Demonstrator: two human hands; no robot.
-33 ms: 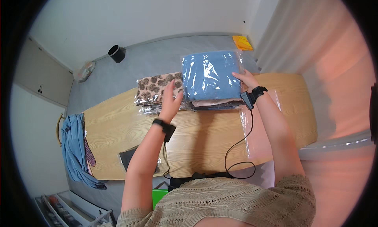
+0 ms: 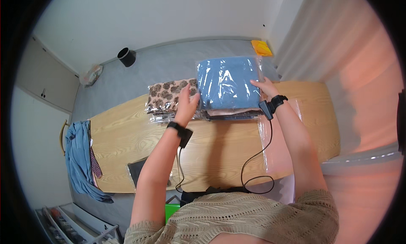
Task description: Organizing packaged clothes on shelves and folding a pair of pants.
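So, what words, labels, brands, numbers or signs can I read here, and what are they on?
None can be read.
Blue package: no legible lettering.
Brown-spotted package: spots, no legible lettering.
Yellow item on the floor: too small to tell.

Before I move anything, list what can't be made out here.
Head view:
Middle of the dark plastic-wrapped packet: behind the left forearm.
Part of the brown-spotted pink bagged fabric: covered by the left hand.
Most of the stacked packets beneath the glossy blue bagged fabric: covered by it.
Shape of the green object: mostly hidden by the beige knitted top.
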